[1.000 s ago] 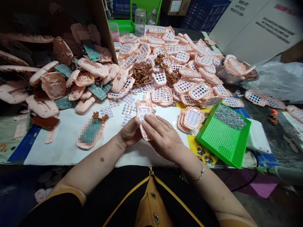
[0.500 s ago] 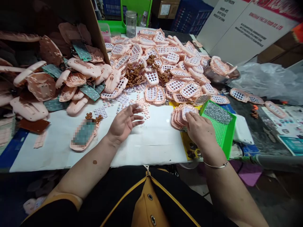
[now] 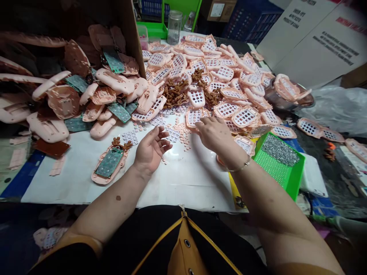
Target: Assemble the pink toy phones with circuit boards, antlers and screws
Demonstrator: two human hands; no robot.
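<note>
My left hand (image 3: 151,149) is held above the white table covering, palm turned inward, its fingers loosely bent and apart with nothing in them. Left of it lies a pink plastic shell (image 3: 99,178) holding a green circuit board (image 3: 109,162), with brown antler-shaped pieces (image 3: 126,145) at its top. My right hand (image 3: 215,134) is palm down, fingers stretched toward a pink shell with rows of holes (image 3: 194,117); I cannot tell whether they touch it. Under my right wrist sits a stack of pink shells (image 3: 245,144), partly hidden. Small pink buttons (image 3: 183,134) lie scattered between the hands.
A large heap of pink shells (image 3: 223,72) and brown antler pieces (image 3: 174,93) fills the back. At left, a cardboard box (image 3: 137,42) holds more shells and boards. A green tray (image 3: 266,175) with small metal screws (image 3: 279,149) stands right, near a metal bowl (image 3: 271,97).
My right hand has left the stack of pink shells and moved left and forward to the holed shell. My left hand stays nearly in place. The view has turned slightly left.
</note>
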